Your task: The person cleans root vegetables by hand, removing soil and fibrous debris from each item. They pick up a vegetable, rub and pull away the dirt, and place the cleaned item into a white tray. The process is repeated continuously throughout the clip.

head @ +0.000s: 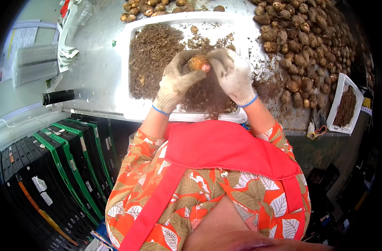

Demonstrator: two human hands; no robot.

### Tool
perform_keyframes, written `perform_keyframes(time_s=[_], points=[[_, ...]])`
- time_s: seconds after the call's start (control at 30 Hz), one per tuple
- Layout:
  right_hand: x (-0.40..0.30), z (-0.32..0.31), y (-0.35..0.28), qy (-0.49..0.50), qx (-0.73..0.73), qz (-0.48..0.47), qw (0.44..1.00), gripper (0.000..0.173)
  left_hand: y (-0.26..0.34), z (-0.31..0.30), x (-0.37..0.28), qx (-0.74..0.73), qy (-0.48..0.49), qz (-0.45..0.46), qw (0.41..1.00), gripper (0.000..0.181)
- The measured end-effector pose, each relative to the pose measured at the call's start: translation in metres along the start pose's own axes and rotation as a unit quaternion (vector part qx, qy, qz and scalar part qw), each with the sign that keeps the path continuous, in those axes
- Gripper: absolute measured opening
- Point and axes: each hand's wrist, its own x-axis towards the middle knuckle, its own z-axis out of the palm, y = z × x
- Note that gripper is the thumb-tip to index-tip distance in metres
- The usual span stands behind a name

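Note:
In a soiled knit work glove, my left hand [180, 80] grips a brown root tuber [198, 62], which looks like taro, with its pinkish end towards the right. My right hand [231, 73], gloved as well, is beside the tuber with its fingers bent; whether it touches the tuber or pinches anything cannot be told. Both hands are over a white foam tray [181, 117] holding brown fibrous peelings [156, 59]. A small tuber piece [194, 29] lies near the tray's far side.
Unpeeled tubers [300, 53] are heaped at the right, and cleaner ones [147, 9] lie beyond the tray. A smaller foam tray [330, 120] stands far right. On the left are a black cylinder [58, 97], clear packaging [35, 64] and black and green crates [68, 157].

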Motion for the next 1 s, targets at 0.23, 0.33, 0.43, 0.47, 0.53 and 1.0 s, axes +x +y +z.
perform_keyframes(time_s=[0.23,0.33,0.43,0.47,0.53,1.0], points=[[0.002,-0.014,0.016,-0.032,0.040,0.043,0.998,0.009,0.007,0.000,-0.002,0.046,0.011,-0.002,0.999,0.068],[0.000,-0.012,0.000,-0.018,0.099,0.003,0.995,0.008,0.000,-0.001,0.001,0.087,0.006,0.018,0.996,0.069],[0.000,-0.010,-0.006,-0.028,0.059,-0.005,0.998,0.009,-0.003,-0.003,0.001,0.172,-0.004,0.040,0.984,0.070],[0.001,-0.008,-0.001,-0.054,0.026,0.013,0.998,0.010,0.000,-0.002,0.001,0.154,-0.004,0.020,0.988,0.070],[0.002,0.002,0.028,-0.103,-0.041,0.049,0.993,0.012,0.006,0.000,0.000,0.118,-0.010,-0.018,0.993,0.070],[0.004,-0.021,-0.007,-0.056,0.088,-0.005,0.995,0.018,0.002,-0.003,0.001,0.161,-0.008,0.047,0.986,0.063]])
